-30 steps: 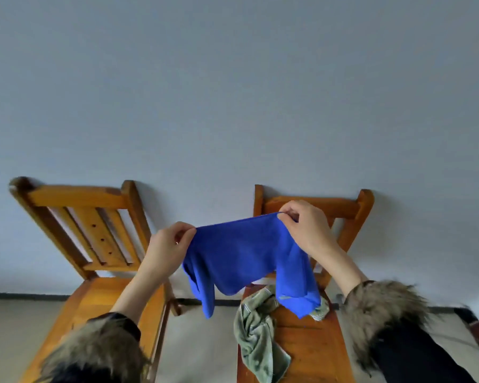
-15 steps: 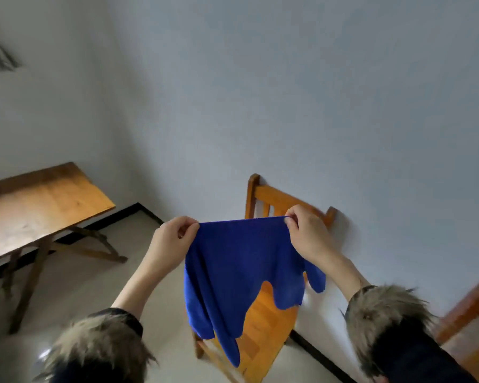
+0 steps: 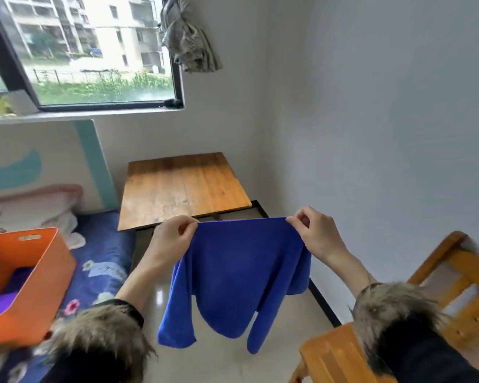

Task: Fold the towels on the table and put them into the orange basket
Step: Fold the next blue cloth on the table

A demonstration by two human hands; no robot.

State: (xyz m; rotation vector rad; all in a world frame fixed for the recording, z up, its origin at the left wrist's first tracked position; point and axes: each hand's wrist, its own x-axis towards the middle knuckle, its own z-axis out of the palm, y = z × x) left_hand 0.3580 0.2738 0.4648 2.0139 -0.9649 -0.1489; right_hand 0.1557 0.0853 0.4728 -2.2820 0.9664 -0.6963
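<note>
Blue towel (image 3: 238, 275) held up in the air

Left hand (image 3: 172, 239) and right hand (image 3: 317, 233) each pinch a top corner; orange basket (image 3: 25, 283) sits on the bed (image 3: 105, 261).

No text, brand, number or sign can be read anywhere in the head view. The orange basket (image 3: 25, 283) carries a small pale tag by its handle slot, but whatever may be on it is too blurred and too small to make out. The teal-and-white board (image 3: 39, 164) shows only shapes, no letters.
</note>
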